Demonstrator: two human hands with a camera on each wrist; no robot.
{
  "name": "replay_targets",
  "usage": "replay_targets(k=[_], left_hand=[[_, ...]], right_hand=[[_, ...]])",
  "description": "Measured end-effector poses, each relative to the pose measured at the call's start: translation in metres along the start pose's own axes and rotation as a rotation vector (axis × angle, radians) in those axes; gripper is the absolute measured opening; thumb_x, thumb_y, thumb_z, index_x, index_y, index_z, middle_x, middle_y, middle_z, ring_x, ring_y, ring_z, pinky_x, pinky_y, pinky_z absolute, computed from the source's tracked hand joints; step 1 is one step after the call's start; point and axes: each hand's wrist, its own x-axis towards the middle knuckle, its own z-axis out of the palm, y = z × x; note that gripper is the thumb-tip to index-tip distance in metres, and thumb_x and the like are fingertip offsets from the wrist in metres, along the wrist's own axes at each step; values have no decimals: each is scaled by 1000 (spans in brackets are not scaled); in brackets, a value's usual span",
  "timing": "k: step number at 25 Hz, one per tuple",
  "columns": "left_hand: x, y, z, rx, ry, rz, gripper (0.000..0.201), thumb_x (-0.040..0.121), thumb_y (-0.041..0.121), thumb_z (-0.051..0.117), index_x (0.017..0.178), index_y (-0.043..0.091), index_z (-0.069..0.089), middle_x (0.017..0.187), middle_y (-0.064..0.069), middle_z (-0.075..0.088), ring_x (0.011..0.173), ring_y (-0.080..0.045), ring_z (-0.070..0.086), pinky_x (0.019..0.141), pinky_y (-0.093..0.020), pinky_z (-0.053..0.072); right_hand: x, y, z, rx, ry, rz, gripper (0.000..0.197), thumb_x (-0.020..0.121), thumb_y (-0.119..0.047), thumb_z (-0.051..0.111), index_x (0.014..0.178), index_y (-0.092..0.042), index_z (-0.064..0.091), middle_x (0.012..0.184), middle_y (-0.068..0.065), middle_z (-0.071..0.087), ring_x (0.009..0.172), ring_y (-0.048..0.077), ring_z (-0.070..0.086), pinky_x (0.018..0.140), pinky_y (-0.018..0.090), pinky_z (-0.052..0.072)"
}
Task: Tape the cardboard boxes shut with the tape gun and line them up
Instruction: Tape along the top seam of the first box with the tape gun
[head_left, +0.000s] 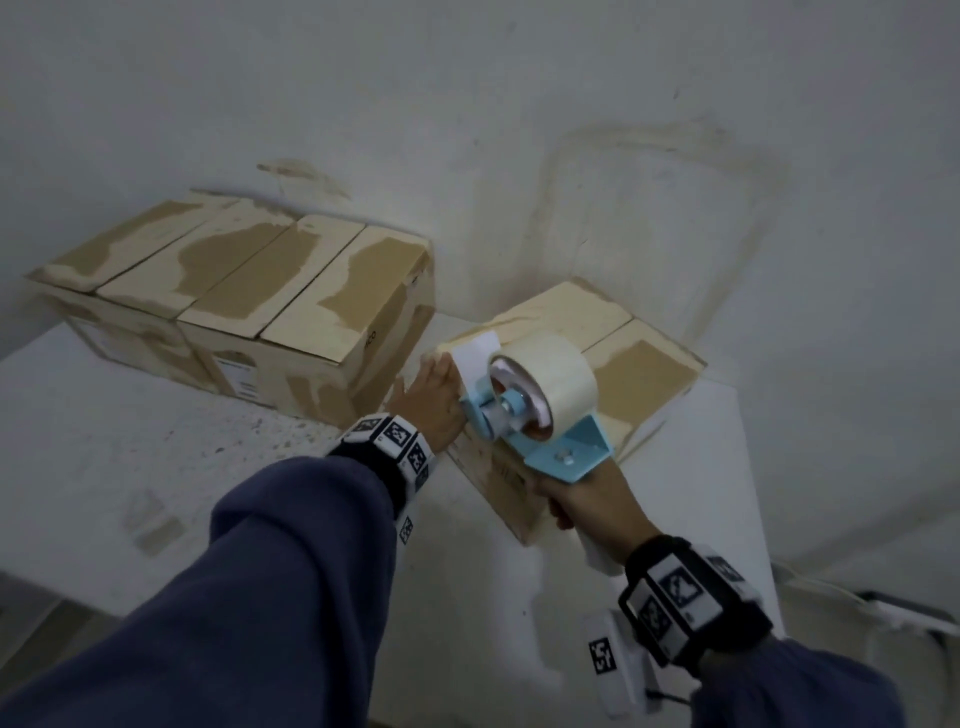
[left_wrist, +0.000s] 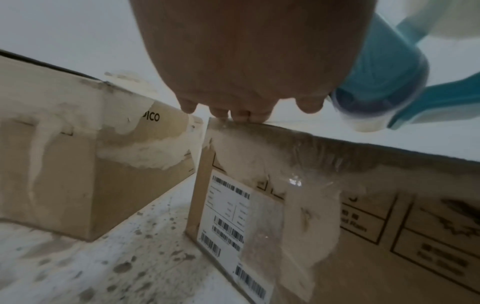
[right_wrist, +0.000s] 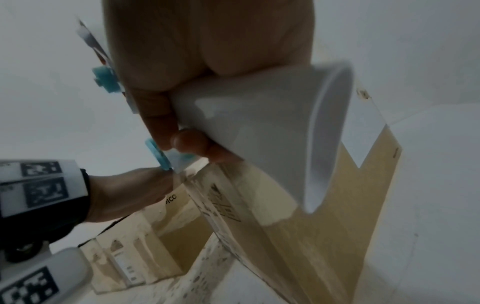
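Tape gun (head_left: 535, 402) over a cardboard box (head_left: 631, 374) on a speckled white table (head_left: 156, 431), against a stained white wall (head_left: 519, 104).
Right hand (head_left: 592, 501) has its fingers wrapped round the gun's white handle (right_wrist: 259, 127); the roll sits above the box top. Left hand (head_left: 434, 402) lies on the box's near corner, fingertips (left_wrist: 241, 117) on its top edge. Beyond those fingers, a row of taped boxes (head_left: 244, 306) stands against the wall.
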Motion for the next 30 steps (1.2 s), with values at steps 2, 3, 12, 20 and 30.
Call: replay_targets(k=[2,3,12,20,30], left_hand=[[-5,6,-7,21,3,-24,67,97,43,25,152,14,0,160,0,-2,148,-23,-3,115,-55,4],[-9,10,-9,16,-4,-45,71,96,49,26,152,13,0,160,-1,-3,148,-23,-4,116,-55,2],[-17,31,-14,103,-42,-132,131,60,92,35,150,5,-6,160,-9,-10,148,-27,-7,116,-58,-3],[-43,91,11,85,-106,102,68,99,32,31,150,6,-6,159,-13,-12,147,-26,-10,118,-47,-2],[-51,97,10,122,-118,69,83,94,47,36,149,3,-8,159,-12,-13,148,-24,-10,119,-46,1]], right_hand=[[-9,-3,-7,-8,14,27,21,76,6,62,73,-13,54,44,-10,49,43,12,39,42,24,32],[-17,-3,-13,-18,20,44,22,75,6,61,73,-14,53,43,-10,48,44,12,38,43,24,31],[-84,20,-62,-126,96,111,19,74,8,64,73,-10,57,42,-7,53,42,8,43,41,19,36],[-85,24,-61,-165,105,109,17,71,3,67,78,-10,60,58,-3,59,48,9,48,47,24,38],[-107,32,-83,-204,81,140,13,73,4,64,77,-7,57,52,-3,50,46,10,41,43,22,35]])
